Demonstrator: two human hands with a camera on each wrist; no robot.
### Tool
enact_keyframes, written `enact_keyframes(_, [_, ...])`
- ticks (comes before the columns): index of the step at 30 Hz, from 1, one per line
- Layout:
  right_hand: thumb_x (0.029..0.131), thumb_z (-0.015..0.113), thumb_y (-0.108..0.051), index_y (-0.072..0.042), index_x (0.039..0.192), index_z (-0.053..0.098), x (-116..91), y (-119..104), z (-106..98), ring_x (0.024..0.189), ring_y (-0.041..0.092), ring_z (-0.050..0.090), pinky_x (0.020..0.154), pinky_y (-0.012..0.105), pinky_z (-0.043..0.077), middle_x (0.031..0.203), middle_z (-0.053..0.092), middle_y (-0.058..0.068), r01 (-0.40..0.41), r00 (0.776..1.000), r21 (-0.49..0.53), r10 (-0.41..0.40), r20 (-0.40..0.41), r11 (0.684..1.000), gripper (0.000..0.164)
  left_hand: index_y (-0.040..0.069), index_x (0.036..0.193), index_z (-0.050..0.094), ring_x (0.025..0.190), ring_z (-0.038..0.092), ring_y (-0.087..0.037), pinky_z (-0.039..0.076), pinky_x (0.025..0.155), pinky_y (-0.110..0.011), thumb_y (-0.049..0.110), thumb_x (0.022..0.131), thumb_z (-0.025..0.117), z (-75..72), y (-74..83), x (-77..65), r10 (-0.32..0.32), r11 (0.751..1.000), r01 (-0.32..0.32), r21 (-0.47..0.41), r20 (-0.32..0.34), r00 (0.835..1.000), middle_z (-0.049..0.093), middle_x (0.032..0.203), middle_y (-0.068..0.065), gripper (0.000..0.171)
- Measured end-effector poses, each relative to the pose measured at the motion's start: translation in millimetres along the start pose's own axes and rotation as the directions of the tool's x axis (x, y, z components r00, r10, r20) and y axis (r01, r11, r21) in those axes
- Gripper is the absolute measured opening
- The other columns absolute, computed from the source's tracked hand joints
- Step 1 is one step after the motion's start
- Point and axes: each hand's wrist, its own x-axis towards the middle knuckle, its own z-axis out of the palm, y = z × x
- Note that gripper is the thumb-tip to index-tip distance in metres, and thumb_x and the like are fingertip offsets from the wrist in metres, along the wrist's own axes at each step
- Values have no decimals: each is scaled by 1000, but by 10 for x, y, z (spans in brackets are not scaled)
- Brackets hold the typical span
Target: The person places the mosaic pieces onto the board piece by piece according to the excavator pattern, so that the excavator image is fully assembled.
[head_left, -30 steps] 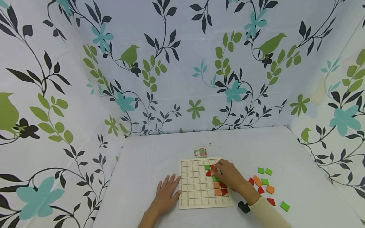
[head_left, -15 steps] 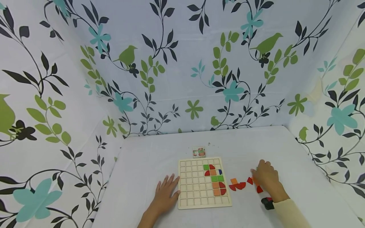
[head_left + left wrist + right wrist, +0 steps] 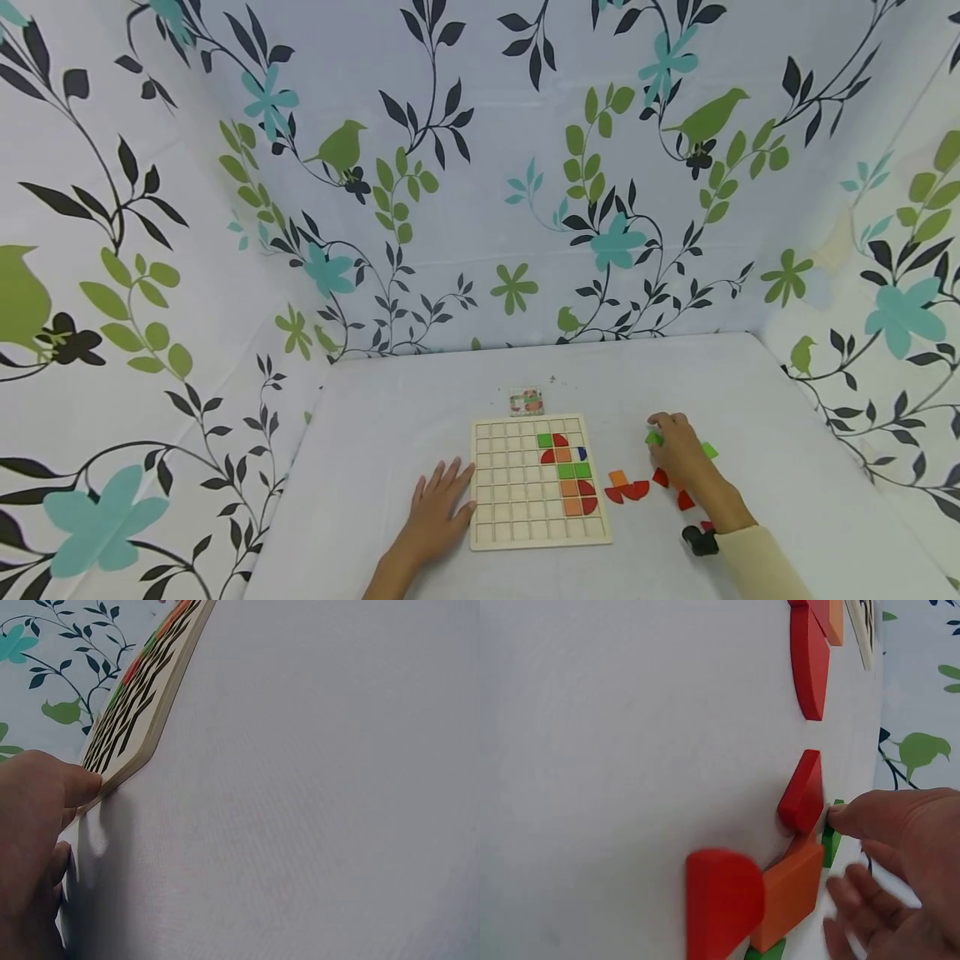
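A pale wooden grid board [image 3: 510, 492] lies on the table, with green, red, orange and blue pieces set in its right columns. My left hand [image 3: 438, 510] lies flat with spread fingers at the board's left edge; in the left wrist view its thumb [image 3: 81, 784] touches the board's corner. To the right of the board, my right hand [image 3: 684, 457] pinches a green square block [image 3: 655, 437] at its fingertips. In the right wrist view the thumb meets the green block [image 3: 831, 838], while the other fingers hang loosely bent and blurred.
Red half-round pieces [image 3: 636, 490] and an orange square [image 3: 617, 477] lie beside the board. Another green block [image 3: 708, 450] and a red piece [image 3: 686, 501] lie around the right hand. A small patterned card [image 3: 527, 401] sits behind the board. Floral cloth hangs behind the table.
My right hand has left the board for the loose pieces at the right, then shifted slightly left with a green block. The blue piece on the board is now uncovered. The left hand stays put.
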Motion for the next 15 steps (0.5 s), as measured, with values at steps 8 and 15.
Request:
enact_keyframes(8, [98,69,-7,10,125,63,43,14,83,104,42,58,91,58,57,119,60,31,-54,999,43,54,4,998,33,24,162,45,161,22,-41,10,125,-74,38,106,58,-9,28,-16,-1,1000,1,0,-2,1000,35,171,-10,59])
enact_keyframes(15, [101,68,-9,2,126,65,93,-145,233,116,43,56,97,67,48,125,60,27,-26,999,89,22,40,996,27,23,162,45,161,22,-41,9,125,-73,38,106,58,-25,34,-13,-3,1000,3,-6,-3,1000,35,171,-10,59])
